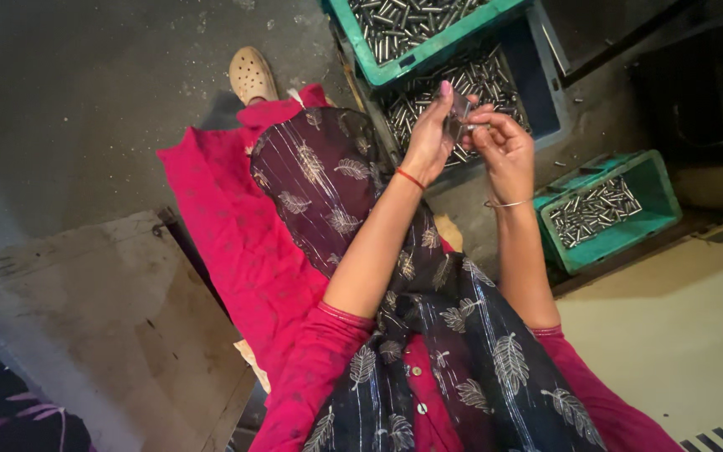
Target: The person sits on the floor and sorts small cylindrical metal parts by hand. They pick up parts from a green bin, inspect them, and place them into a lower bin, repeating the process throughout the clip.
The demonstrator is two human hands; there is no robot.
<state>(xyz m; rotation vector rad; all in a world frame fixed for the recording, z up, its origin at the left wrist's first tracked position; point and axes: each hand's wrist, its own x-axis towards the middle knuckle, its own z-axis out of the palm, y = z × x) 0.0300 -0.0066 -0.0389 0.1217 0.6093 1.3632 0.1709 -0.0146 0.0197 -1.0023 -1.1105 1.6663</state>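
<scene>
Holding a small clear piece (pixel 458 113) upright in your left hand (pixel 430 138), you pinch a thin metal pin (pixel 474 127) w/ right hand (pixel 502 144) fingertips, pin lying crosswise, tip just beside the piece. Both hands hover over the blue crate (pixel 546 100) of pins; teal tray (pixel 428 52) at its far edge and teal bin (pixel 608 213) to the right also hold pins.

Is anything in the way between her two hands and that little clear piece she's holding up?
Nothing visible. The left hand already holds the small clear piece, and the right hand pinches a thin metal pin right against it. The blue crate of pins lies beneath them.
</scene>
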